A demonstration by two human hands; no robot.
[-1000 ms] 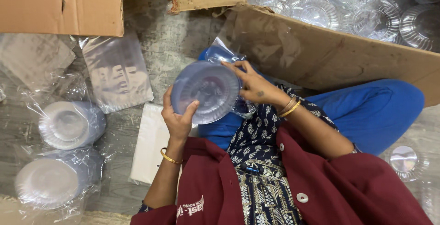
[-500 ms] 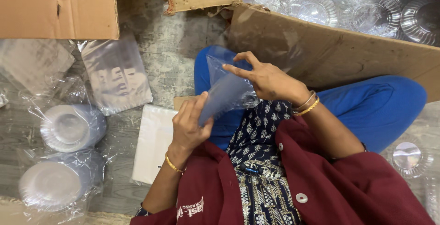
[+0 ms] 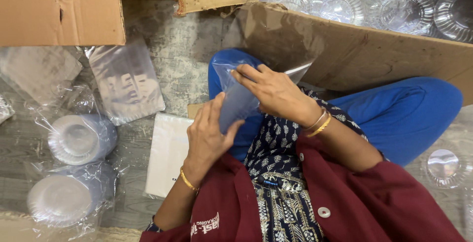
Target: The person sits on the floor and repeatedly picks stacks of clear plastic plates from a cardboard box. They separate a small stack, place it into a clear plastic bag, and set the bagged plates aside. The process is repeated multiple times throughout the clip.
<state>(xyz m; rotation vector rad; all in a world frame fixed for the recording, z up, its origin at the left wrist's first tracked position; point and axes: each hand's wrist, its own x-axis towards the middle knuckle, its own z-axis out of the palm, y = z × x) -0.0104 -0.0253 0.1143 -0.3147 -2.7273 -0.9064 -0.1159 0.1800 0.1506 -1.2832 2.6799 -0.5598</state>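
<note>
Grey floor (image 3: pixel 197 59) with cardboard boxes (image 3: pixel 59 10) along the frame's top. At centre, left hand (image 3: pixel 209 138) and right hand (image 3: pixel 276 91) both pinch a clear bag (image 3: pixel 236 104).

Both hands up in front of the torso, close together. Left hand (image 3: pixel 209 136) palm toward the body, fingers extended upward, thumb out to the right, pinching. Right hand (image 3: pixel 273 91) above it, fingers curled leftward, gripping. Both wrists bent, forearms angled inward from the elbows.
</note>
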